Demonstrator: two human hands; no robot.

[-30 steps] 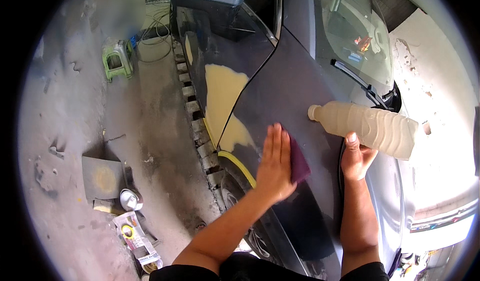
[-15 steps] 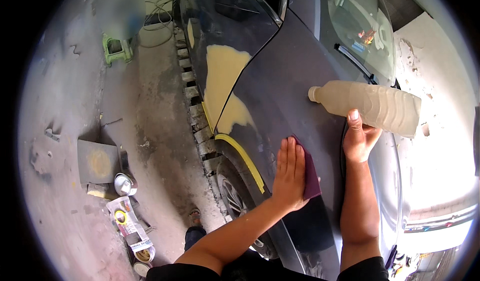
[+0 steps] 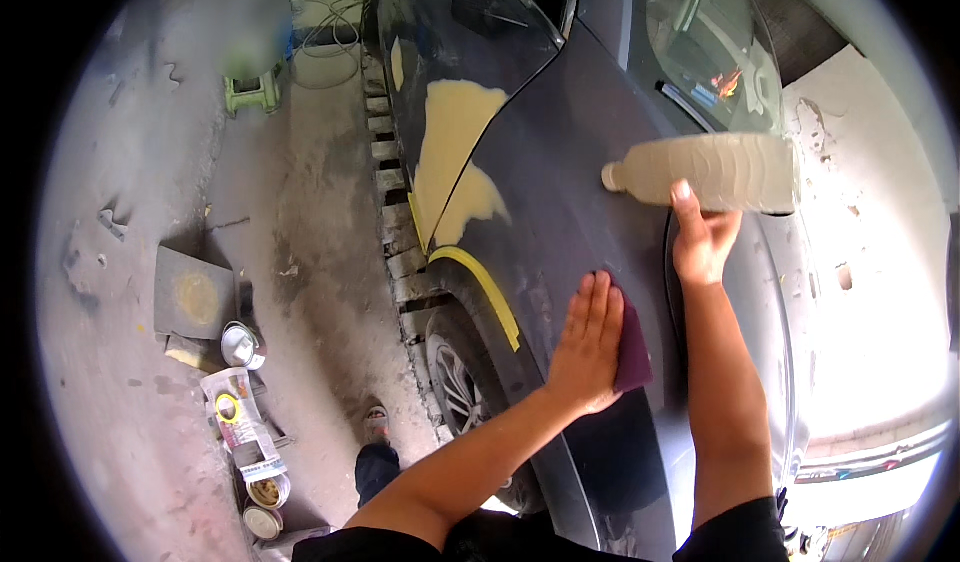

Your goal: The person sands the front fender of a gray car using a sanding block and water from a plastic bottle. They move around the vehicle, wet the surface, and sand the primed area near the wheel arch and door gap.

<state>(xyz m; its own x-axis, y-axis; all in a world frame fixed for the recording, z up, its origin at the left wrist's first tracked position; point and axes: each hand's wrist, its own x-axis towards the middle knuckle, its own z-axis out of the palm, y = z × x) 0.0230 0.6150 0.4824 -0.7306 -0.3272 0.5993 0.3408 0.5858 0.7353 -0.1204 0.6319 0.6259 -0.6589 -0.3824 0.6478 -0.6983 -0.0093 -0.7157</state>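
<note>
My left hand [image 3: 583, 354] lies with its fingers together over a folded purple sheet of sandpaper [image 3: 634, 354]. It presses the sheet to the dark grey car panel [image 3: 575, 172] behind the front wheel arch area. In my right hand [image 3: 706, 244] is a clear ribbed plastic bottle [image 3: 715, 170] of cloudy liquid, held nearly level above the panel with its neck pointing left. The thumb shows on the near side; the other fingers are mostly hidden behind the bottle. Beige filler patches [image 3: 452, 142] cover part of the panel and the neighbouring door, across the seam.
Yellow tape [image 3: 480, 280] edges the wheel arch above the wheel [image 3: 462, 377]. On the floor at left are a grey board [image 3: 192, 290], an open can [image 3: 243, 346], a printed bag [image 3: 240, 422] and a green stool [image 3: 252, 92]. A wiper and windscreen [image 3: 715, 57] lie beyond the bottle.
My right hand has raised the bottle and brought it left, turning it closer to level. My left hand and the sandpaper have slid slightly right along the panel. The view has shifted a little.
</note>
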